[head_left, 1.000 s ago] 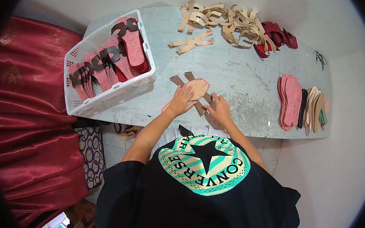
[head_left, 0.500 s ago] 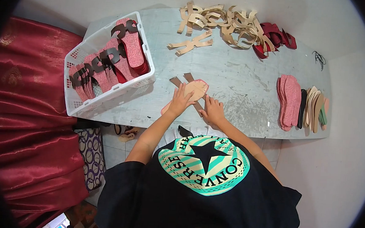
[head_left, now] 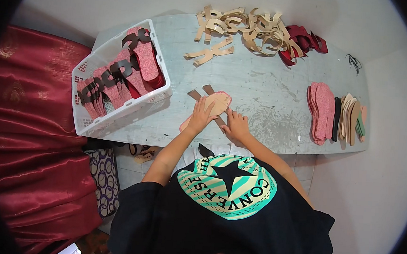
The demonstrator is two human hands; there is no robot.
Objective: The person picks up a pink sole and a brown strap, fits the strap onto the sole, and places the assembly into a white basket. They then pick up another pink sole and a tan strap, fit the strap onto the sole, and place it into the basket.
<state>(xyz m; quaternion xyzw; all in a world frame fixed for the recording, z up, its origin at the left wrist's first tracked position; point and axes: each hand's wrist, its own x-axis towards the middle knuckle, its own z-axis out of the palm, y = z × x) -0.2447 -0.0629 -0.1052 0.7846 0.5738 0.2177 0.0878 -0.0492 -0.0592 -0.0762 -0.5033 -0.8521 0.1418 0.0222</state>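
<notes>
A tan insole piece with a pink rim point(head_left: 221, 102) lies on the table, angled, with crossed brown straps point(head_left: 208, 89) sticking out beyond its upper left and lower right sides. My left hand point(head_left: 200, 117) rests flat on the piece with its fingers spread, covering part of its middle. At the lower right edge, my right hand point(head_left: 236, 125) touches the strap end and the sole's side, its thumb and index finger apart and the other fingers slightly bent. The sole's lower end shows under my left wrist.
A white basket point(head_left: 166, 90) at the left holds pink soles with dark straps. Beige straps point(head_left: 266, 34) and dark red ones point(head_left: 304, 39) lie along the table's back. Pink soles point(head_left: 321, 111) and other coloured soles point(head_left: 352, 118) stand at the right, below a black cord point(head_left: 354, 63).
The view has shifted slightly. Both hands stay at the sole, with only small finger movements; my left hand's fingers sit a little closer together.
</notes>
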